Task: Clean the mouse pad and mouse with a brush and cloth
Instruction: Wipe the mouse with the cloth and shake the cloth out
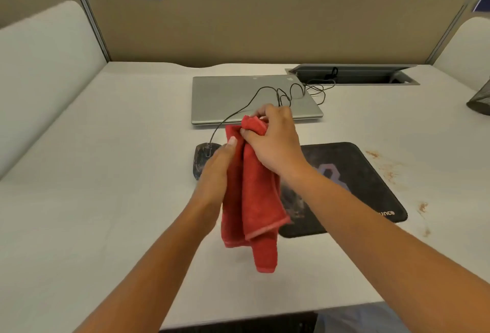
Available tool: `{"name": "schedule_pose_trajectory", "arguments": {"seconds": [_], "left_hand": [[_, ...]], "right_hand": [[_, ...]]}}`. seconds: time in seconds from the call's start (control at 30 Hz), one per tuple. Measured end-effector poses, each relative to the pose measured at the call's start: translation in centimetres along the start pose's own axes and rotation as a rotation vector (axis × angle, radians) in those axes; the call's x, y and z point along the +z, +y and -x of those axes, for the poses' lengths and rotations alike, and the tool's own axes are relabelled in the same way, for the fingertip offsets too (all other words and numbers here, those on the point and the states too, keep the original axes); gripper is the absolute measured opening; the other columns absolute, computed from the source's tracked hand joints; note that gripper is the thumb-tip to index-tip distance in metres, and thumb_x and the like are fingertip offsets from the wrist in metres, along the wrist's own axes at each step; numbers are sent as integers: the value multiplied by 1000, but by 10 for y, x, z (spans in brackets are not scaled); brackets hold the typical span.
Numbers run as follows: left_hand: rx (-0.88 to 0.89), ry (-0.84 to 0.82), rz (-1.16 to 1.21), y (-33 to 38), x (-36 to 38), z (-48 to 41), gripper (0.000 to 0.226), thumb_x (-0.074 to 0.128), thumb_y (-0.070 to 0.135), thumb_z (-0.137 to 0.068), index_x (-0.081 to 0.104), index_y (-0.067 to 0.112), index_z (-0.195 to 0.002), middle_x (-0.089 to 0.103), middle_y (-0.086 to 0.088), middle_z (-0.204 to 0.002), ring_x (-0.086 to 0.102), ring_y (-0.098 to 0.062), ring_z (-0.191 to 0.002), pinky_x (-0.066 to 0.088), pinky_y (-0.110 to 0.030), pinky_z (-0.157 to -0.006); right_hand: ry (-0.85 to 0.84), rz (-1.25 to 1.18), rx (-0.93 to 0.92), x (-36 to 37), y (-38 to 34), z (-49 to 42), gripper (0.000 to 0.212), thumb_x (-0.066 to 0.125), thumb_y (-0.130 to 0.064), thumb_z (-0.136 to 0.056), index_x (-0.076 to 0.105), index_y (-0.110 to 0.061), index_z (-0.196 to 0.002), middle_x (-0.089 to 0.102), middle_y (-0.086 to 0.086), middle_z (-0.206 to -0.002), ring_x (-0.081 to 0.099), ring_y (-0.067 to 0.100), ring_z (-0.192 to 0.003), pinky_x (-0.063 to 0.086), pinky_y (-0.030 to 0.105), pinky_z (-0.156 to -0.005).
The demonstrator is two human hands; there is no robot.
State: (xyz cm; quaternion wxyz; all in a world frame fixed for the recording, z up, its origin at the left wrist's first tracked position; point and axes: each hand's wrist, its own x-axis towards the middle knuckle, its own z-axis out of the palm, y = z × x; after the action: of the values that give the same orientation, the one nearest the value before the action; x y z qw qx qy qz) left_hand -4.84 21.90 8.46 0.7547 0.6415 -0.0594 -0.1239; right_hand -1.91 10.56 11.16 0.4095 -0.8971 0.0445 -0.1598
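Head view showed the right hand [273, 142] bunching the top of a red cloth [252, 213] in curled fingers, while the left hand [216, 167] gripped its side, thumb on the front, the cloth hanging above the worktop [106, 173]. The smudged black mouse [200, 159] lay just left of the dusty mouse pad [358, 173], in front of a closed laptop [233, 99].

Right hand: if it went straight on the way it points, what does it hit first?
Probably the mouse cable, arcing just beyond the right hand and its cloth; then the laptop. Height is unclear, so it might pass above both.
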Motion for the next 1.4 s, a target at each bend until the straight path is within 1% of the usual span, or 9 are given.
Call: {"name": "schedule_pose_trajectory", "arguments": {"seconds": [0.1,0.23,0.43,0.57,0.67,0.87,1.13,1.3,1.4], "left_hand": [[31,-61,-233,21,-26,2,51,50,54,-77,54,28,-120,69,9,-108,65,-5,-95,52,-15,-73],[-25,42,-514,44,-63,-3,106,69,53,-59,10,33,-145,37,18,-132,45,-9,-116,39,-27,-95],[35,211,-1229,23,-78,-28,105,75,43,-70,5,27,-146,34,-3,-144,43,-26,-125,41,-43,-100],[156,283,-1084,17,-110,-52,73,67,31,-81,29,24,-143,53,-6,-129,51,-26,-114,42,-40,-96],[162,245,-1110,14,-137,-69,65,66,28,-83,35,28,-140,57,-5,-124,52,-26,-110,42,-40,-93],[181,124,-1202,-5,-150,-110,60,62,27,-85,35,31,-139,55,-1,-128,50,-22,-112,37,-32,-86],[124,-88,-1196,-25,-136,-136,67,65,33,-83,31,31,-141,45,4,-139,44,-18,-123,33,-29,-94],[47,-168,-998,-26,-134,-129,66,50,63,-78,37,39,-137,35,14,-146,36,-10,-132,28,-39,-111],[107,-134,-974,-30,-131,-123,50,48,52,-84,50,33,-130,45,14,-139,44,-10,-127,33,-38,-109]], "right_hand": [[-30,-6,16,27,-19,-7,29,61,-26,-84,49,-14,-108,31,1,-104,50,25,-99,43,31,-81],[-167,-172,226,57,-36,-19,37,63,-27,-83,45,-11,-111,33,7,-116,50,27,-103,48,42,-91],[-386,-447,429,84,-52,-36,49,62,-38,-84,44,-10,-120,42,10,-125,52,21,-90,50,27,-61],[-541,-588,401,78,-37,-55,39,51,-42,-91,50,-9,-112,58,7,-109,58,15,-84,54,27,-64],[-501,-303,226,67,0,-67,38,53,-44,-89,50,-14,-112,55,5,-123,56,13,-96,51,28,-78],[-760,40,-8,76,58,-58,101,77,-52,-64,23,-20,-144,26,-1,-152,28,17,-136,25,24,-99],[-813,138,-170,90,69,-58,115,80,-54,-58,16,-20,-147,21,-3,-154,24,15,-140,22,28,-113],[-786,79,-175,92,72,-57,109,81,-51,-57,23,-25,-144,32,-6,-149,35,13,-133,28,19,-103],[-769,45,-164,92,73,-57,104,83,-49,-56,28,-29,-141,38,-8,-145,40,11,-128,29,14,-95]]}}
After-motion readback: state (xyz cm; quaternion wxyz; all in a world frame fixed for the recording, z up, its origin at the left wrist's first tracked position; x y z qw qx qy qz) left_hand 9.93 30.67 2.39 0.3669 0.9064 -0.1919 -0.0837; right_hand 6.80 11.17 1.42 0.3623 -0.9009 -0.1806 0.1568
